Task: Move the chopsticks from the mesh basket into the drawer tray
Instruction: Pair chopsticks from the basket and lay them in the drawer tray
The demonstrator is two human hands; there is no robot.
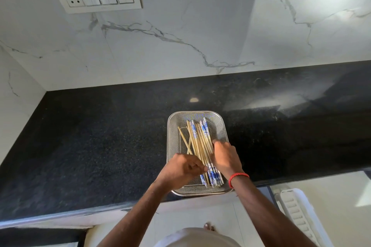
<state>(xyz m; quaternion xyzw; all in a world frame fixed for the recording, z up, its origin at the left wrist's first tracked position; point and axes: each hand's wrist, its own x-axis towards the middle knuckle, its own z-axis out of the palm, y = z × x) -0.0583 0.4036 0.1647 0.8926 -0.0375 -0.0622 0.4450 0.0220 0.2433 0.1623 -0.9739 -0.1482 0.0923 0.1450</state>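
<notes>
The bundle of pale bamboo chopsticks with blue-and-white patterned ends (197, 142) lies inside the rectangular steel mesh basket (174, 136) on the black speckled granite counter (90, 142), its long axis running from the near rim to the far rim — almost straight away from the person. Both hands are in the basket, flanking that axis. The left hand (181, 169) curls its fingers toward the sticks from the left, seemingly pinching some near their closer patterned ends. The right hand (226, 156) presses against the bundle's right flank, fingers together. A white plastic ribbed drawer tray (297, 208) sits low on the right, nearer the right hand, so the lift probably swings that way.
</notes>
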